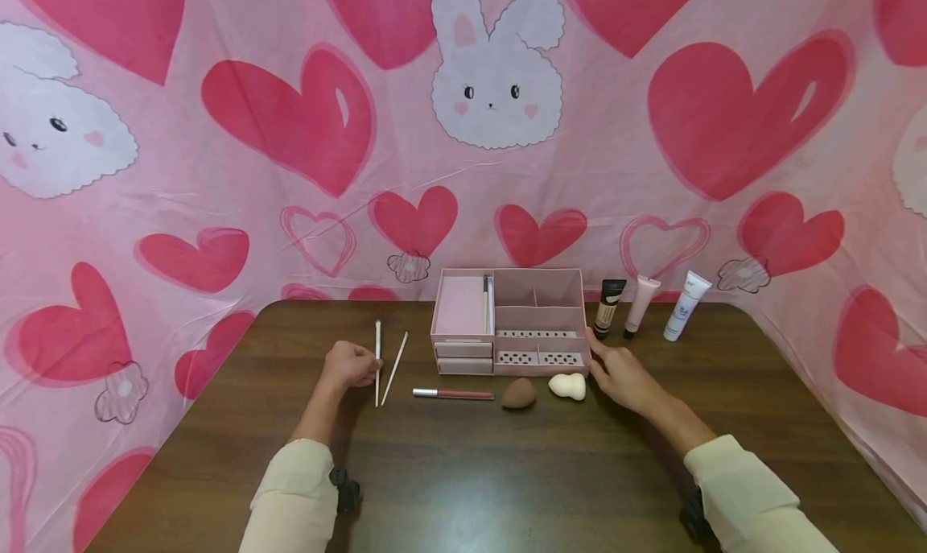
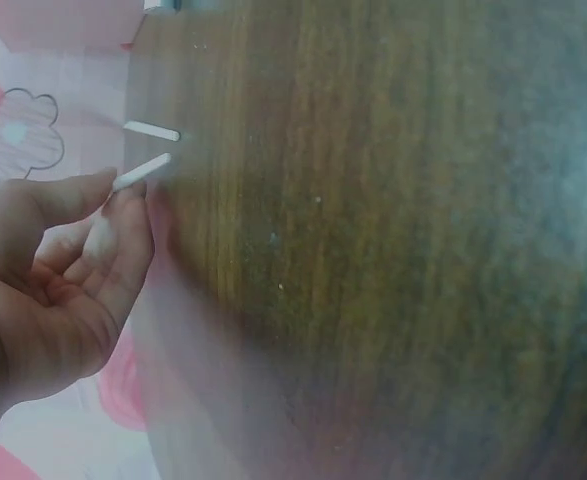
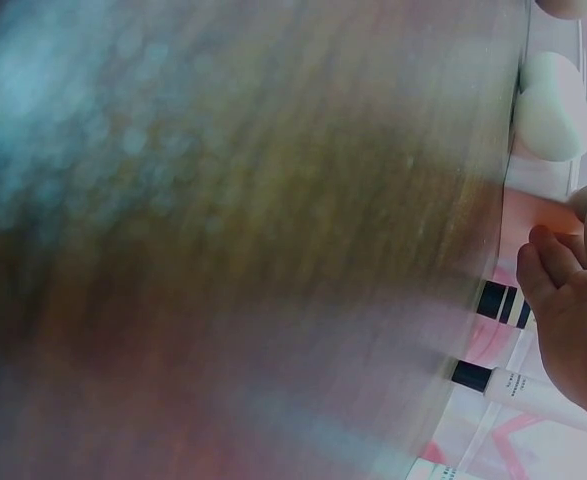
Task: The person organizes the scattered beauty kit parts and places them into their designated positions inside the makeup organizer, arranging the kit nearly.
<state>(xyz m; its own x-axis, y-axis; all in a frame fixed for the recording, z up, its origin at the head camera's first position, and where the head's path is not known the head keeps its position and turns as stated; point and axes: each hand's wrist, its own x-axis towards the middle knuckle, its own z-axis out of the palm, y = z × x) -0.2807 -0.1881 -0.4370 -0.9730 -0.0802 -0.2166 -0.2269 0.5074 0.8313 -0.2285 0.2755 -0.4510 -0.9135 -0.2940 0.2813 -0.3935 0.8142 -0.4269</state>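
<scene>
The left hand (image 1: 351,365) pinched a white stick (image 1: 377,360) off the tabletop (image 1: 463,456), while the right hand (image 1: 623,376), fingers relaxed, steadied the pink organizer (image 1: 507,323).

Even, soft light and a sharp head view with curved edges; both wrist views badly blurred.

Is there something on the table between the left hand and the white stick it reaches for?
No. The left hand already touches the nearer white stick, its fingertips on it. The second stick lies beyond, not between.
</scene>
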